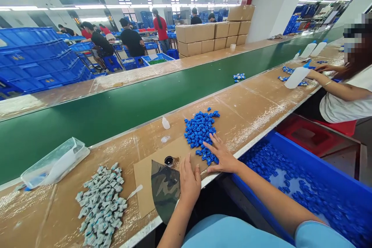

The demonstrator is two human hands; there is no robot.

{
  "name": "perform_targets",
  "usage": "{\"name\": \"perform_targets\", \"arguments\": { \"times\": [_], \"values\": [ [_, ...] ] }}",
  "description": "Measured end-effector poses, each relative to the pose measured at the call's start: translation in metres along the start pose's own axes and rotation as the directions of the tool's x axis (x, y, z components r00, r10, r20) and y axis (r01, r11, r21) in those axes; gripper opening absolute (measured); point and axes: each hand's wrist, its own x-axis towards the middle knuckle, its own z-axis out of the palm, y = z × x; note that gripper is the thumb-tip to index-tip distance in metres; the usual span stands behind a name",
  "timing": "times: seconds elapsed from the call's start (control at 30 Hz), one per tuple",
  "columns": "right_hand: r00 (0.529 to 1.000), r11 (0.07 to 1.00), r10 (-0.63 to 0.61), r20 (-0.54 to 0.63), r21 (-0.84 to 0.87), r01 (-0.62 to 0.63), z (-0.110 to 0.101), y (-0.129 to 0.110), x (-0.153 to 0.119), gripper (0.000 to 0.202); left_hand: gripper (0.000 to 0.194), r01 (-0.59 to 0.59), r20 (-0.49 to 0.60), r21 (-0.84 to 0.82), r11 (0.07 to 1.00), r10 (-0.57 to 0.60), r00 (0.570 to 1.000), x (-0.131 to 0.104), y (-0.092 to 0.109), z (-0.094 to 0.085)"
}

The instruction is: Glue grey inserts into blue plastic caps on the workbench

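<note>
Blue bin (319, 168) at lower right contains blue parts (261, 159); right hand (223, 157), fingers spread, adjoins central blue pile (200, 130); left hand (189, 180), fingers together.

Stacked blue plastic crates (31, 56), upper left. Piled brown cardboard cartons (196, 34), upper centre-right. Red-shirted person (161, 27) standing, upper middle.

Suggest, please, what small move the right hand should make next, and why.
Probably the right hand should close its thumb and finger on one of the nearest blue pieces. It looks open, with its fingertips already at the near end of the pile, so little reaching seems needed. The left hand is at the edge of the camouflage sheet.
</note>
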Motion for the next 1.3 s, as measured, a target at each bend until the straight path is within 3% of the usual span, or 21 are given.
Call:
{"name": "perform_targets", "arguments": {
  "times": [0.1,0.2,0.33,0.47,0.57,0.77,0.93,1.03,1.17,1.3],
  "values": [
    [0.989,0.995,-0.008,0.147,-0.098,0.023,-0.004,-0.014,0.011,0.090,0.041,0.044,-0.046,-0.045,0.998,-0.046,0.998,0.000,0.001,-0.006],
    [0.984,0.992,0.035,0.174,-0.125,-0.013,-0.004,-0.019,0.035,0.089,0.041,0.003,-0.059,-0.067,0.998,-0.007,0.998,-0.003,0.004,-0.018],
    [0.995,0.992,0.023,0.100,-0.123,-0.011,-0.001,-0.021,0.046,0.080,0.039,-0.031,-0.005,-0.113,0.993,0.030,1.000,-0.013,0.003,-0.037],
    [0.991,0.990,-0.062,-0.116,-0.134,0.046,0.005,-0.034,0.039,0.042,0.033,0.029,0.002,-0.168,0.985,-0.029,1.000,-0.020,0.000,-0.044],
    [0.972,0.981,-0.076,-0.221,-0.191,0.033,0.012,-0.046,0.040,0.027,0.030,0.057,-0.012,-0.211,0.976,-0.060,0.998,-0.020,0.001,-0.043],
    [0.990,0.987,-0.067,-0.125,-0.151,0.048,0.018,-0.056,0.050,0.020,0.029,0.035,-0.006,-0.232,0.972,-0.038,0.999,-0.020,0.005,-0.044],
    [0.972,0.968,-0.198,-0.128,-0.184,0.173,0.019,-0.058,0.052,0.024,0.029,0.039,0.001,-0.290,0.956,-0.040,0.999,-0.020,0.006,-0.045],
    [0.974,0.976,-0.180,-0.138,-0.149,0.160,0.019,-0.055,0.055,0.024,0.027,0.040,-0.002,-0.346,0.937,-0.044,0.999,-0.020,0.006,-0.050],
    [0.964,0.985,-0.173,-0.204,-0.021,0.172,0.015,-0.055,0.061,0.024,0.028,0.049,-0.026,-0.322,0.945,-0.061,0.998,-0.024,-0.002,-0.073],
    [0.957,0.971,-0.174,-0.230,0.122,0.206,0.007,-0.069,0.066,0.021,0.025,0.173,-0.169,-0.104,0.979,-0.189,0.967,-0.038,-0.030,-0.117]
  ]
}}
